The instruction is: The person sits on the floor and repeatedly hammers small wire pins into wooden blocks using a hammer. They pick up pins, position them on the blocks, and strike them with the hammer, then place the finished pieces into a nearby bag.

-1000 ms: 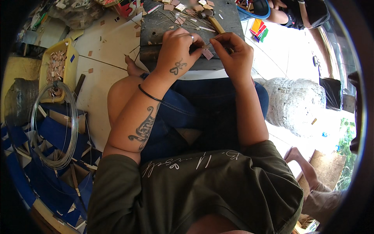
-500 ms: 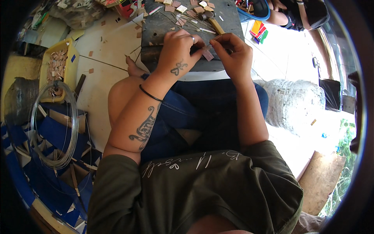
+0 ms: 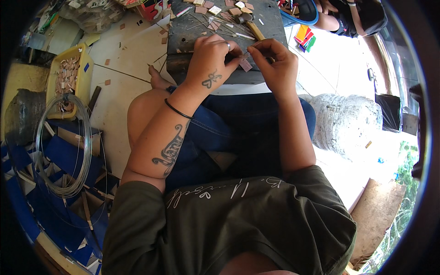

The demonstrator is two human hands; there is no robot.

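I sit on the floor with both hands raised over a dark wooden work block (image 3: 183,41). My left hand (image 3: 211,62) and my right hand (image 3: 274,64) meet fingertip to fingertip and pinch a small pinkish-brown card piece (image 3: 244,63) together with a thin wire; which hand holds which part I cannot tell. On the block behind my fingers lie a hammer with a wooden handle (image 3: 251,26), loose thin wires and several small tan squares (image 3: 215,9).
A yellow tray (image 3: 87,73) of small tan pieces stands at the left, with a coil of steel wire (image 3: 62,146) over blue folded card shapes (image 3: 59,156). A white woven sack (image 3: 348,123) lies at the right. Another person's hand and a blue basin (image 3: 300,13) are at the top.
Both hands stay together over the block; the fingers have shifted slightly around the small piece. Otherwise nothing has moved.
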